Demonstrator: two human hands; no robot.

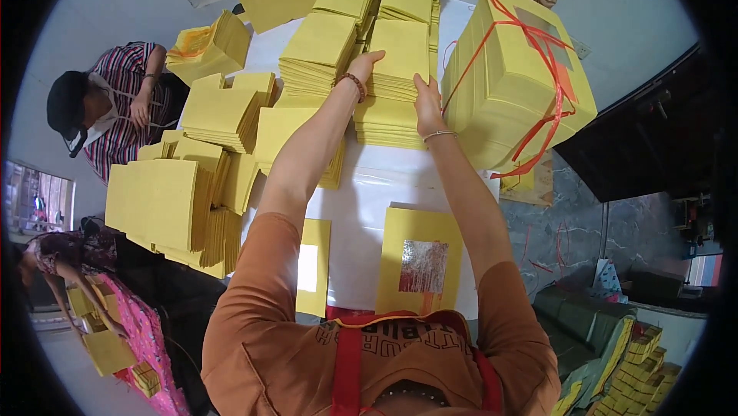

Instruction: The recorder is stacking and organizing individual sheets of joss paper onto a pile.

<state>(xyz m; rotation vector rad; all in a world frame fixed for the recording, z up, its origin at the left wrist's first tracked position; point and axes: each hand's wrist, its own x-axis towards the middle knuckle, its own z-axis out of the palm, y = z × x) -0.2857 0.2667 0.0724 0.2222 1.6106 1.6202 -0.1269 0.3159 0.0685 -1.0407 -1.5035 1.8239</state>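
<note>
Head | yellow paper stack point(400, 51) between left hand point(367, 64) | right hand point(427, 101)

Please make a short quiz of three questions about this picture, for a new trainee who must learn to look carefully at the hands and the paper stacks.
1. True or false: both hands are on the same stack of yellow paper.
2. What ties the big bundle at the right of the table? A) red string B) blue tape C) metal wire
3. What lies flat on the white table nearest to the person's chest?

Key
1. True. The left hand and the right hand both rest on the yellow paper stack in the middle.
2. A. Red string crosses the big bundle.
3. A yellow sheet with a silver foil square on the white table.
</note>
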